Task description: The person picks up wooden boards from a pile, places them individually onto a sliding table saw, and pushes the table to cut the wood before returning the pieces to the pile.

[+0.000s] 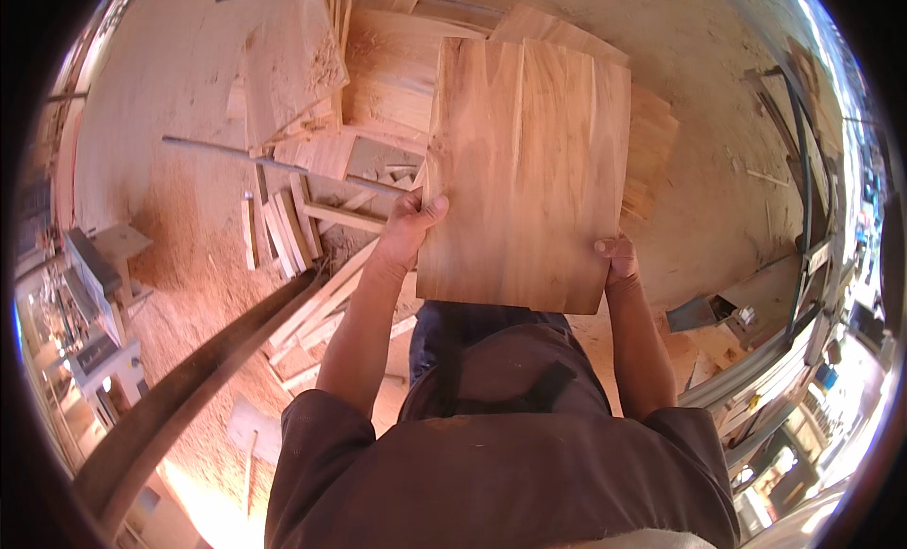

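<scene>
A broad rectangular wooden panel (524, 171), made of several light and reddish boards side by side, is held up in front of my body. My left hand (408, 230) grips its left edge, with the thumb lying on the upper face. On the opposite edge, lower down, my right hand (619, 258) has its thumb over the face too. Both sets of fingers are mostly hidden beneath the panel. Under its far end, more wooden panels (392, 67) lie loosely piled on the floor.
Short wood strips (288, 232) are heaped at the left, near a long dark beam (208, 379) slanting across the lower left. Sawdust covers the floor (189, 294). Woodworking machinery (99, 284) stands at far left. Metal bars (808, 171) and a dustpan-like grey piece (699, 315) are at right.
</scene>
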Action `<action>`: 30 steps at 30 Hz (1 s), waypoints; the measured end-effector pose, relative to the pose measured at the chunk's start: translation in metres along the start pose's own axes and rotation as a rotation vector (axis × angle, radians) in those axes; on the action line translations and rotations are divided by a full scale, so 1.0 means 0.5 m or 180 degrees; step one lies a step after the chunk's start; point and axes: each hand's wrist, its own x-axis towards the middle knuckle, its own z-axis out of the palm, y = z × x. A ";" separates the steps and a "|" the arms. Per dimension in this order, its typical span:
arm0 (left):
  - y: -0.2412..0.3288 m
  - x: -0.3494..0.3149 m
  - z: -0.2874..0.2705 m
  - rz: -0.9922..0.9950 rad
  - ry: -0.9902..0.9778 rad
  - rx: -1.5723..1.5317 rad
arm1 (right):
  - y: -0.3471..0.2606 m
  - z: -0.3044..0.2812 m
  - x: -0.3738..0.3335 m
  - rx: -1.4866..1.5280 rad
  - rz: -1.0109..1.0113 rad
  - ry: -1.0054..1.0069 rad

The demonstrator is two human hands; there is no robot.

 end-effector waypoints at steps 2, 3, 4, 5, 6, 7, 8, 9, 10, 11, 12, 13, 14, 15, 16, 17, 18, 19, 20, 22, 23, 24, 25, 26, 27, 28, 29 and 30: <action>0.003 0.003 0.000 0.0259 -0.0237 0.0200 | -0.007 -0.006 -0.022 0.0016 -0.0092 -0.0158; 0.003 0.002 0.003 0.0389 -0.0352 0.0295 | -0.009 -0.016 -0.037 0.0020 -0.0134 -0.0239; 0.007 -0.002 0.015 0.0473 -0.0357 0.0302 | -0.013 -0.034 -0.041 0.0029 -0.0170 -0.0340; 0.010 -0.009 0.035 0.0538 -0.0411 0.0321 | -0.016 -0.053 -0.055 0.0050 -0.0247 -0.0410; 0.010 -0.018 0.059 0.0599 -0.0464 0.0337 | -0.026 -0.075 -0.072 0.0067 -0.0322 -0.0478; 0.008 -0.029 0.082 0.0661 -0.0472 0.0355 | -0.040 -0.093 -0.082 -0.0115 -0.0354 -0.0451; 0.007 -0.045 0.105 0.0738 -0.0466 0.0386 | -0.057 -0.105 -0.086 -0.0288 -0.0383 -0.0441; 0.003 -0.058 0.130 0.0815 -0.0464 0.0411 | -0.078 -0.120 -0.096 -0.0418 -0.0428 -0.0439; -0.017 -0.062 0.147 0.0769 -0.0491 0.0231 | -0.096 -0.133 -0.102 -0.0544 -0.0467 -0.0433; -0.031 -0.080 0.179 0.0732 -0.0533 0.0124 | -0.116 -0.132 -0.121 -0.0612 -0.0504 -0.0436; -0.041 -0.100 0.215 0.0690 -0.0576 0.0015 | -0.137 -0.140 -0.140 -0.0683 -0.0540 -0.0433; -0.048 -0.108 0.263 0.0608 -0.0667 -0.0054 | -0.157 -0.169 -0.167 -0.0591 -0.0625 -0.0519; -0.050 -0.119 0.308 0.0530 -0.0795 -0.0020 | -0.177 -0.194 -0.186 -0.0515 -0.0696 -0.0636; -0.055 -0.126 0.357 0.0444 -0.0929 0.0015 | -0.201 -0.222 -0.208 -0.0442 -0.0775 -0.0746; -0.067 -0.138 0.395 0.0376 -0.1022 0.0046 | -0.228 -0.243 -0.231 -0.0551 -0.0812 -0.0744; -0.085 -0.141 0.426 0.0449 -0.1119 -0.0002 | -0.261 -0.257 -0.260 -0.0665 -0.0835 -0.0736; -0.105 -0.137 0.456 0.0514 -0.1225 -0.0049 | -0.291 -0.273 -0.297 -0.0778 -0.0865 -0.0718; -0.124 -0.129 0.495 0.0576 -0.1354 -0.0110 | -0.323 -0.287 -0.343 -0.0858 -0.1034 -0.0564; -0.142 -0.126 0.538 0.0598 -0.1337 -0.0207 | -0.355 -0.297 -0.388 -0.0943 -0.1198 -0.0404; -0.191 -0.122 0.638 0.0631 -0.1319 -0.0416 | -0.404 -0.367 -0.467 -0.1097 -0.1557 -0.0173; -0.212 -0.120 0.687 0.0566 -0.1321 -0.0522 | -0.414 -0.421 -0.506 -0.0683 -0.1819 -0.0171; -0.231 -0.118 0.735 0.0499 -0.1322 -0.0627 | -0.410 -0.475 -0.546 -0.0266 -0.2079 -0.0176; -0.250 -0.114 0.782 0.0423 -0.1319 -0.0722 | -0.398 -0.522 -0.581 0.0161 -0.2335 -0.0184; -0.267 -0.105 0.816 0.0264 -0.1318 -0.0792 | -0.377 -0.557 -0.609 0.0562 -0.2414 -0.0251; -0.281 -0.087 0.843 0.0190 -0.1325 -0.0763 | -0.348 -0.581 -0.632 0.0945 -0.2505 -0.0304; -0.307 -0.072 0.879 0.0122 -0.1310 -0.0726 | -0.316 -0.603 -0.649 0.0772 -0.2551 -0.0402; -0.334 -0.057 0.912 0.0044 -0.1287 -0.0686 | -0.283 -0.607 -0.657 0.0604 -0.2589 -0.0484; -0.364 -0.041 0.947 -0.0032 -0.1405 -0.0686 | -0.257 -0.596 -0.660 0.0619 -0.2525 -0.0438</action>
